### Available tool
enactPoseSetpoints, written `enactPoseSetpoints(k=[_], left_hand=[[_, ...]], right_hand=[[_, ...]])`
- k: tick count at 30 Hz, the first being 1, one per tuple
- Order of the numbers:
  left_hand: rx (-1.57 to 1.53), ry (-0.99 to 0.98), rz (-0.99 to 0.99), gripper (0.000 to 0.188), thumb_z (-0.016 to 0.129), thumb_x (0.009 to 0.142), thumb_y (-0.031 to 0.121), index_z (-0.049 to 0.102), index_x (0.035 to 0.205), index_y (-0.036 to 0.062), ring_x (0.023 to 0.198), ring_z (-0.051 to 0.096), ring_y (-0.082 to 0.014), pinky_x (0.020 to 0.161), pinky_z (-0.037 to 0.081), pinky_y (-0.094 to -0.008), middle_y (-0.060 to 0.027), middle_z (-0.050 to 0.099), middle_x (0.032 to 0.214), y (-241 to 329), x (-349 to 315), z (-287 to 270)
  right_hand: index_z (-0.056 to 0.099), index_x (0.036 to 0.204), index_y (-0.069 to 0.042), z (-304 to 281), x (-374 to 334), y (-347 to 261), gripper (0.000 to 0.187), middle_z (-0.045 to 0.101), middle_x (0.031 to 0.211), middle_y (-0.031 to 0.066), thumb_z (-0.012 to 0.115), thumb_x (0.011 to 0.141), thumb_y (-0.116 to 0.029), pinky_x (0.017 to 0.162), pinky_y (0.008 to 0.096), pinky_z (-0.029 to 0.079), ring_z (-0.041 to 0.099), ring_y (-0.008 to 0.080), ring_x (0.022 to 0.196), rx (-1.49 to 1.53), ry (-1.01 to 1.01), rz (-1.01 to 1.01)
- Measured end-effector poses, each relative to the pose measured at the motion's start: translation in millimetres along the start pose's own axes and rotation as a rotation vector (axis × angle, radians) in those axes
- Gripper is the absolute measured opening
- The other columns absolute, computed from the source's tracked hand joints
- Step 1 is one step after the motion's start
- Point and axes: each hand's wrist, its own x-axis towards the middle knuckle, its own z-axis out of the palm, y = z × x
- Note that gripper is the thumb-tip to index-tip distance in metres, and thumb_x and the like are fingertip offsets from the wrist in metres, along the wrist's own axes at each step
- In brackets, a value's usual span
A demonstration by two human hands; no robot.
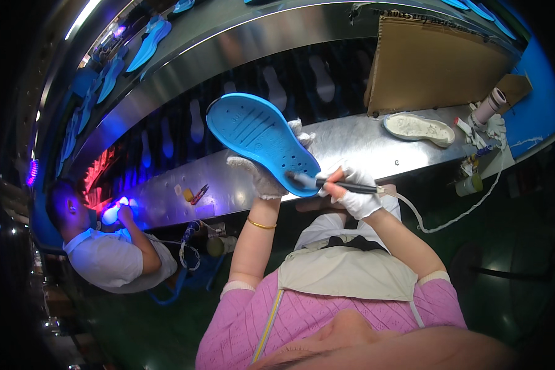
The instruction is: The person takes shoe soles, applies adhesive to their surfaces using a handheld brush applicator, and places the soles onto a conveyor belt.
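Note:
A blue shoe sole [253,126], with grooves and small holes on its upturned face, is held up over the front of the metal bench. My left hand [262,177], in a whitish glove, grips it from beneath and behind; part of the fingers is hidden by the sole. A black-handled brush [351,187] is pinched in my right hand [359,202], whose glove leaves some fingertips bare. Its bristles lie over the narrower end of the sole, apparently touching the surface. From the back of the handle runs a pale flexible tube [413,213].
A metal bench [357,148] carries a white sole-shaped piece [419,131], a pink cylinder [491,103] and a small red-handled tool [199,194]. Cardboard [438,68] stands behind. Blue soles [151,44] lie on a conveyor beyond. At left, a co-worker [108,256] sits handling a lit piece.

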Motion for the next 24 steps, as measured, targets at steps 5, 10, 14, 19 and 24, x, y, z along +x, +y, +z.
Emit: enactPoseSetpoints(k=[5,10,14,19,24], left_hand=[[0.105,-0.046,-0.099,0.114,0.052,0.056,0.081,0.034,0.134,-0.0006,0.113,0.052,-0.0345,0.085,0.053,-0.0406,-0.0244,0.045,0.128,9,8,13],[0.574,0.153,-0.278,0.112,0.046,0.056,0.084,0.041,0.128,-0.0022,0.1,0.061,-0.0279,0.08,0.055,-0.0391,-0.0211,0.054,0.118,16,12,15],[0.758,0.199,-0.445,0.11,0.046,0.057,0.084,0.044,0.126,-0.0014,0.096,0.062,-0.028,0.077,0.056,-0.0367,-0.0212,0.057,0.113,18,13,2],[0.842,0.307,-0.671,0.091,0.055,0.068,0.072,0.046,0.123,0.0002,0.093,0.06,-0.0215,0.079,0.052,-0.0326,-0.0152,0.058,0.108,15,25,13],[1.023,0.547,-0.84,0.071,0.053,0.082,0.06,0.049,0.123,0.0026,0.085,0.057,-0.0161,0.075,0.05,-0.0302,-0.0109,0.058,0.102,11,38,11]], right_hand=[[0.059,0.088,-0.004,-16,8,-6,0.01,0.063,0.082,0.0078,0.066,0.08,-0.005,0.066,0.0238,0.051,0.062,0.0126,0.074,0.334,-0.094,0.215],[0.06,0.084,-0.006,-21,13,-12,0.011,0.062,0.093,0.0076,0.065,0.077,0.002,0.074,0.0262,0.051,0.061,0.0158,0.08,-0.415,-0.135,-0.216],[0.062,0.078,-0.003,-22,13,-14,0.012,0.062,0.095,0.0095,0.066,0.072,0.006,0.078,0.0268,0.05,0.06,0.0175,0.085,-0.423,-0.251,-0.013],[0.062,0.078,-0.002,-23,14,-33,0.014,0.063,0.091,0.0093,0.066,0.069,0.008,0.082,0.031,0.05,0.06,0.0205,0.087,-0.227,-0.213,0.131],[0.062,0.077,-0.004,-8,12,-41,0.014,0.062,0.09,0.0094,0.064,0.067,0.007,0.082,0.0291,0.048,0.06,0.0199,0.084,-0.742,-0.264,-0.019]])
